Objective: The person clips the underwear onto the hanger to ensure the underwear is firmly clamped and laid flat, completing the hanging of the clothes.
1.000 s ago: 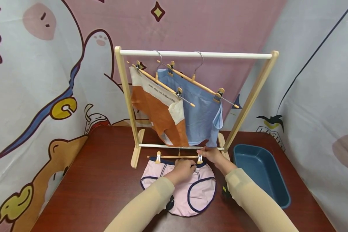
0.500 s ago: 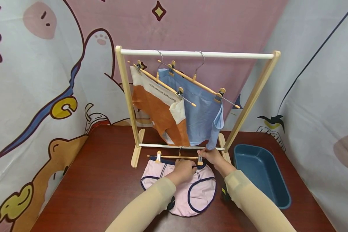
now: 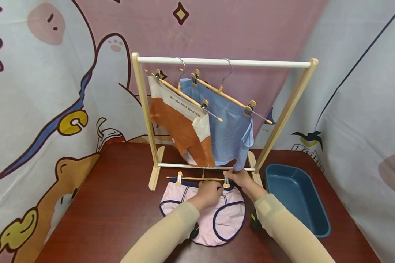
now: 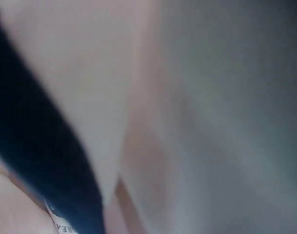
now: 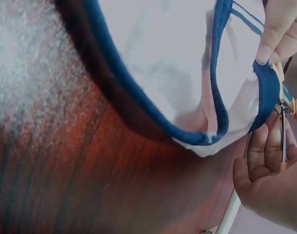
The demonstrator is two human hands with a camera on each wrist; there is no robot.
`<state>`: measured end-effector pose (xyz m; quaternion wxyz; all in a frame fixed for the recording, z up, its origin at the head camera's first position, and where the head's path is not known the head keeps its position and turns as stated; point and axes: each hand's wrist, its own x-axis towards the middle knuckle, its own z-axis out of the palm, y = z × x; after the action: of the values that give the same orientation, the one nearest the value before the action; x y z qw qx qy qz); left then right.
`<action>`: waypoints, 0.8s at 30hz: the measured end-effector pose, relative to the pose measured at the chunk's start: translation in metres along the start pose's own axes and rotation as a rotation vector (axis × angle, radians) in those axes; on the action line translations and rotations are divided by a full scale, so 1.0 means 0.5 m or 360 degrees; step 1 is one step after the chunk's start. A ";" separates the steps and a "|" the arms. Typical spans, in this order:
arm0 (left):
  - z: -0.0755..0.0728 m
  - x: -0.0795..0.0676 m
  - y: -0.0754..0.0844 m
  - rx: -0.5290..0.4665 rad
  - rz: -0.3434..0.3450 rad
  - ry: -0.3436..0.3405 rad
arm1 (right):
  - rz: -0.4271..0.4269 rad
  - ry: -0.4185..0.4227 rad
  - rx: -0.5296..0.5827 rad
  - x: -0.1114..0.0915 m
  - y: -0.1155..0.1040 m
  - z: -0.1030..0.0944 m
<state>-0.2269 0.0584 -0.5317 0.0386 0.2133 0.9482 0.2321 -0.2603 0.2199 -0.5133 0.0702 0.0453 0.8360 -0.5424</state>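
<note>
Pink briefs (image 3: 228,223) with navy trim lie on the table, their waistband up against a wooden clip hanger (image 3: 197,178). The hanger's left clip (image 3: 179,178) sits at the waistband's left part. With thumb and fingers my left hand (image 3: 210,193) pinches the navy waistband (image 5: 267,92) close to the right clip (image 3: 226,181). My right hand (image 3: 241,178) grips that right clip, and in the right wrist view its thumb presses the clip's end beside the waistband. Blurred pink cloth (image 4: 80,63) and a navy edge (image 4: 46,131) fill much of the left wrist view.
Behind the hands stands a wooden rack (image 3: 283,113) with a white rail (image 3: 263,63). An orange and cream garment (image 3: 181,120) and a light blue garment (image 3: 228,135) hang there on clip hangers. A blue basin (image 3: 293,197) stands at the right.
</note>
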 end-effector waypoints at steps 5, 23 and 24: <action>-0.001 0.002 -0.002 -0.0038 -0.0003 -0.0041 | 0.0004 -0.0004 -0.0013 0.000 -0.002 0.001; -0.012 0.004 -0.022 -0.0204 0.0092 -0.0166 | 0.0022 0.0000 -0.0008 0.003 0.005 0.009; -0.013 0.003 -0.023 -0.0213 0.0101 -0.0175 | 0.0019 0.0001 -0.0005 0.003 0.006 0.009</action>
<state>-0.2340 0.0472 -0.5311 0.0973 0.2527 0.9199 0.2838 -0.2611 0.2170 -0.5180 0.0732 0.0505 0.8365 -0.5407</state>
